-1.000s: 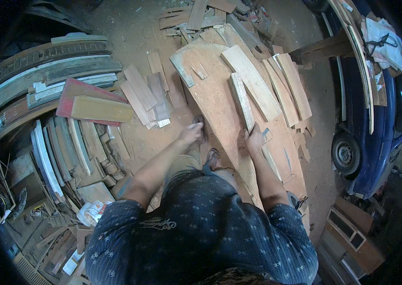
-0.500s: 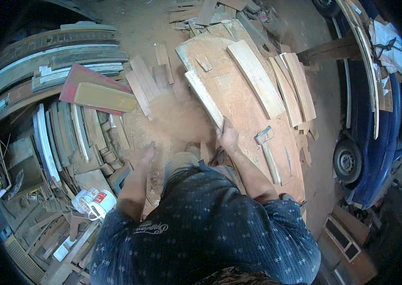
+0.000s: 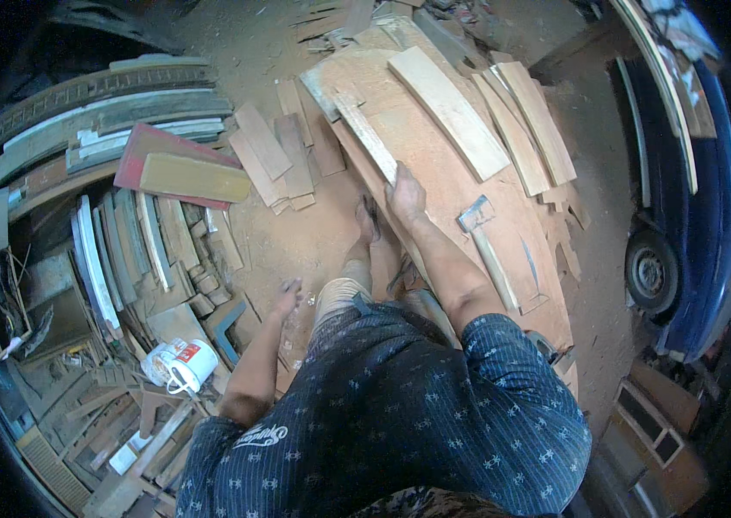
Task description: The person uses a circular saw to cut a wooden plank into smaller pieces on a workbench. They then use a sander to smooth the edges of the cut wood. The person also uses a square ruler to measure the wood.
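Observation:
My right hand is closed on a narrow, pale wooden board, which lies along the left edge of a broad wooden panel. To the right of that hand, a tool with a metal head and a wooden handle lies on the panel. Further up are a wide pale plank and several narrower planks. My left hand hangs low beside my leg with its fingers apart, holding nothing.
Loose boards lie on the dusty floor ahead. Stacked timber, red and tan panels and a white bucket are on the left. A dark blue car and leaning strips line the right side.
My right hand has shifted the board leftward and forward to the panel's edge, uncovering the tool. My left hand has dropped back and opened. A dust cloud seen half a second ago has thinned.

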The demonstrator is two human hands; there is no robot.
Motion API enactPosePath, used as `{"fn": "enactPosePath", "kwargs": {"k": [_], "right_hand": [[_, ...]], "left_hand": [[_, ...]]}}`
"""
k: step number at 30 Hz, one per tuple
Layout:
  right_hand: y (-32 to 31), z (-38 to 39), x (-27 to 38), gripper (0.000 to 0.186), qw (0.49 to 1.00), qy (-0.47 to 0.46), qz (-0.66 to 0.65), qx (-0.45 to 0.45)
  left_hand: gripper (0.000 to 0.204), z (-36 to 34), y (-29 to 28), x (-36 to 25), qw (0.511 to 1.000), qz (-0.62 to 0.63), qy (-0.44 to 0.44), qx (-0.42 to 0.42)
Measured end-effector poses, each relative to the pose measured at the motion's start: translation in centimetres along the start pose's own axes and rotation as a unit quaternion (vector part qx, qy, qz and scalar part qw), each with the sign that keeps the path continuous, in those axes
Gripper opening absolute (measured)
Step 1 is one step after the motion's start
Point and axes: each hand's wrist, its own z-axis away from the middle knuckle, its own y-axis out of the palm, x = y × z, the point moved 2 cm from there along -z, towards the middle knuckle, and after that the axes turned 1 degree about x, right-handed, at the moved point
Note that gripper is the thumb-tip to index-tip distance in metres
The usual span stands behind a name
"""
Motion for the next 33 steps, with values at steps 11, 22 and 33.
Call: {"fn": "enactPosePath", "kwargs": {"k": [11,22,33], "right_hand": [[-11.2,25.4,-11.9,0.055,0.986,0.159,0.048,0.027],[-11.4,30.1,-24.5,0.056,0.963,0.153,0.187,-0.118],[-13.6,28.0,-19.3,0.059,0.966,0.244,-0.077,0.031]], "left_hand": [[0.041,-0.6,-0.6,6.3,0.999,-0.010,0.015,0.048],[0.046,2.0,5.9,-1.9,0.988,-0.103,0.072,0.089],[0.039,4.9,4.7,1.3,0.988,-0.119,0.070,0.070]]}}
